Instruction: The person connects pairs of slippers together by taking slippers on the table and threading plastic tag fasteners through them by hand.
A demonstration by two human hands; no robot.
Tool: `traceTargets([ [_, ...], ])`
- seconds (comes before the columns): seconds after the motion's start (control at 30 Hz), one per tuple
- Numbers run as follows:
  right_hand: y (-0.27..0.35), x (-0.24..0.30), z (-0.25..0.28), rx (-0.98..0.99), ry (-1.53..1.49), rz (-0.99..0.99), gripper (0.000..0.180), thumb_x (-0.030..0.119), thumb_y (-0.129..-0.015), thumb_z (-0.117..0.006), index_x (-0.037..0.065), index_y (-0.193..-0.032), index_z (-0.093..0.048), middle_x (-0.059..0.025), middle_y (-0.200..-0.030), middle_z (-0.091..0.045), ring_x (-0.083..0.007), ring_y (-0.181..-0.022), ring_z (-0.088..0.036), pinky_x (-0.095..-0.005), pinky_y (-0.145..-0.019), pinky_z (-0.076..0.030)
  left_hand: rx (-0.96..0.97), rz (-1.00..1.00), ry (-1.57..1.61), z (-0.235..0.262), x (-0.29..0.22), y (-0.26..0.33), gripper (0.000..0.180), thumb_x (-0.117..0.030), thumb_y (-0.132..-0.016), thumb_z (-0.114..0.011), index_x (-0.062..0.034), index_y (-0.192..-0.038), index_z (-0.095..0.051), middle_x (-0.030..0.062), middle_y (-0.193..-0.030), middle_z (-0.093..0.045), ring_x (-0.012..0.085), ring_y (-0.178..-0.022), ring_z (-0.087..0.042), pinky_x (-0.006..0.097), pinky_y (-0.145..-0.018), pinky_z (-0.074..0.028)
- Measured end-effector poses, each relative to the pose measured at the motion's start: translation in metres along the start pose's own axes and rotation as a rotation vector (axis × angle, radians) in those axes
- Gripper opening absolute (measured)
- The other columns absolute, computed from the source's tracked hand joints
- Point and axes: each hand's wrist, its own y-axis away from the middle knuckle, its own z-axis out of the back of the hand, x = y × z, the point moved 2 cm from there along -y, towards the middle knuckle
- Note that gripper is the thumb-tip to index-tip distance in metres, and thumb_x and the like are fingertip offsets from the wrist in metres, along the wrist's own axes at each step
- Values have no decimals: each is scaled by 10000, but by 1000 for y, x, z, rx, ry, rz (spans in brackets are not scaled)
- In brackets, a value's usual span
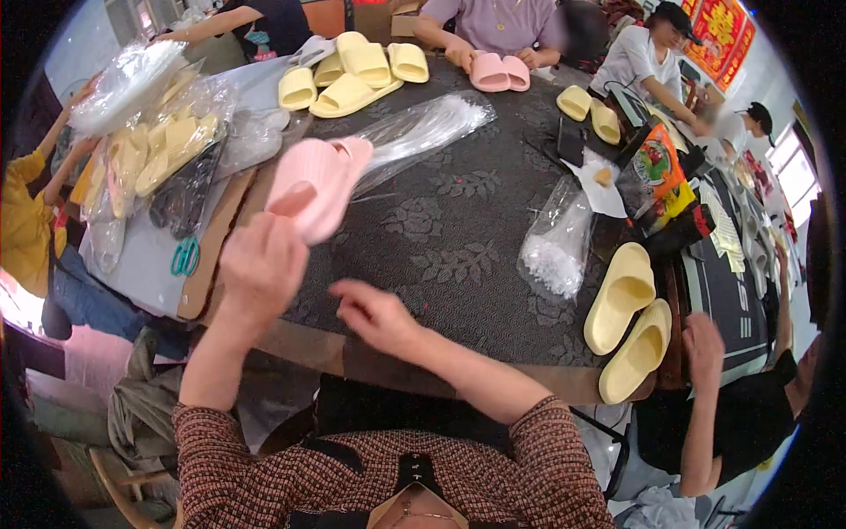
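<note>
1. A pair of pink slippers (319, 181), pressed sole to sole, is held up above the left part of the dark patterned table (458, 238), tilted with the toes pointing up and to the right.
2. The left hand (262, 262) grips the pair at its lower end, fingers curled around the heel and the thumb lying on the pink surface.
3. The right hand (374, 313) hovers just above the table edge, a little to the right of the left hand, holding nothing; its fingers are loosely bent and point left toward the slippers, apart from them.
4. Just beyond the pink pair lies a long clear plastic bag (423, 128), stretched across the table.
5. To the left, a board carries bagged yellow slippers (163, 145) and green-handled scissors (185, 257).
6. At the far edge sits a cluster of loose yellow slippers (352, 70), and beside it another person's hands rest on a second pink pair (498, 72).
7. To the right, a small clear bag of white bits (555, 247) stands on the table, with two yellow slippers (626, 322) near the front right edge.
8. Another person's hand (703, 344) rests just beside those two.
</note>
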Motion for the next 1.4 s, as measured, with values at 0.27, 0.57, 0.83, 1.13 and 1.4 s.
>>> traceTargets([
  [0.27, 16, 35, 39, 39, -1050, -520, 547, 149, -831, -652, 46, -1301, -392, -102, -1177, -535, -220, -1063, -563, -399, -831, -512, 271, 208, 842, -9, -63, 37, 224, -61, -809, -624, -24, -1028, -597, 136, -976, -608, 294, -785, -643, 365, -669, -524],
  [0.57, 50, 6, 55, -245, -935, -632, 336, 143, -886, -559, 13, -1181, -465, -114, -1050, -616, -205, -861, -628, -334, -677, -539, 170, 675, 1193, -35, -42, 42, 236, -34, -846, -588, 5, -1079, -589, 57, -1005, -570, 113, -785, -554, 245, -685, -469],
  [0.83, 99, 39, 66, -171, -735, -661, 345, 52, -834, -543, -43, -1159, -476, -133, -1002, -623, -203, -794, -630, -311, -658, -532, 31, 1704, 1612, -53, 3, 86, 607, -415, -902, -565, 45, -1269, -419, 125, -1189, -492, 221, -996, -541, 367, -801, -512],
  [1.13, 121, 44, 76, -78, -732, -632, 484, 44, -777, -569, -53, -1236, -448, -116, -1053, -596, -185, -873, -599, -309, -730, -504, -177, 1639, 1404, -65, 8, 133, 444, -371, -883, -602, -43, -1176, -539, 36, -1039, -578, 128, -919, -547, 280, -729, -452],
  [1.4, 131, 49, 70, -83, -602, -670, 469, 78, -792, -582, -31, -1231, -461, -85, -1048, -595, -171, -919, -583, -299, -789, -486, -336, 1624, 1553, -41, 4, 118, 254, -226, -933, -499, -15, -1035, -599, 67, -984, -632, 167, -884, -603, 315, -768, -492],
])
